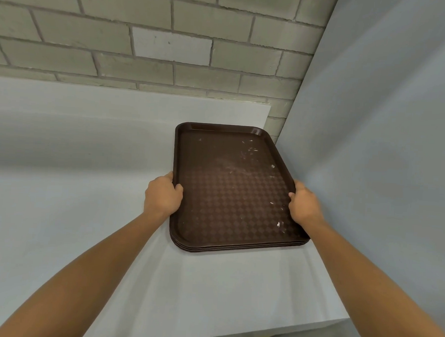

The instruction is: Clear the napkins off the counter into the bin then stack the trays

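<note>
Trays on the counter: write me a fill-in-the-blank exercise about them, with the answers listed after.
1. The trays are ____ in colour.
2. The left hand and right hand grip the top tray by its two ____ edges.
3. The trays rest on a white counter in front of a ____ wall.
4. The top tray carries pale ____ but no napkins.

Answers: brown; long; brick; crumbs

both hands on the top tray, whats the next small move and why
Probably let go: the left hand and right hand grip the top tray, which looks settled on the stack, edges roughly aligned, on the counter. No napkins visible.
</note>
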`<move>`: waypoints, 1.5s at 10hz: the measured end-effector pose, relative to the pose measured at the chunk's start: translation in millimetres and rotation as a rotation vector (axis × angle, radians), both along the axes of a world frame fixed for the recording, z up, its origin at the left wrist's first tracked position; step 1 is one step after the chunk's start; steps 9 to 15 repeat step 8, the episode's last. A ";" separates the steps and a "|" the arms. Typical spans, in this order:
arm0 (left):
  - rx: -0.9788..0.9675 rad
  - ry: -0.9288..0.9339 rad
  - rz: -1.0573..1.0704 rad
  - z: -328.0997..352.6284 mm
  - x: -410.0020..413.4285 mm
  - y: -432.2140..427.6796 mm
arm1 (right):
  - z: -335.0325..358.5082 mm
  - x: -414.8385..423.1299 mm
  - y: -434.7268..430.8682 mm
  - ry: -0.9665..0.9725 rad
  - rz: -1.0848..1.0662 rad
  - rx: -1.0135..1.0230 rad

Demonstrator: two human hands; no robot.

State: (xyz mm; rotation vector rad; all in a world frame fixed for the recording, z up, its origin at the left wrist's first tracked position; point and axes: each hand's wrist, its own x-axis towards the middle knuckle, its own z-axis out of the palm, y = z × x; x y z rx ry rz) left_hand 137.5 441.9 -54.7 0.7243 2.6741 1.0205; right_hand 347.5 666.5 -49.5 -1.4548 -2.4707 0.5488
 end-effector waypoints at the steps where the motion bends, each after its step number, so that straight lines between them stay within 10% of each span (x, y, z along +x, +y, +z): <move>1: 0.001 0.000 0.011 -0.9 0.1 0.1 | 0.6 0.6 -1.4 0.011 0.006 0.002; 15: 0.022 0.074 0.018 34.6 22.0 -12.5 | 22.2 -5.4 -27.6 -0.152 0.048 0.206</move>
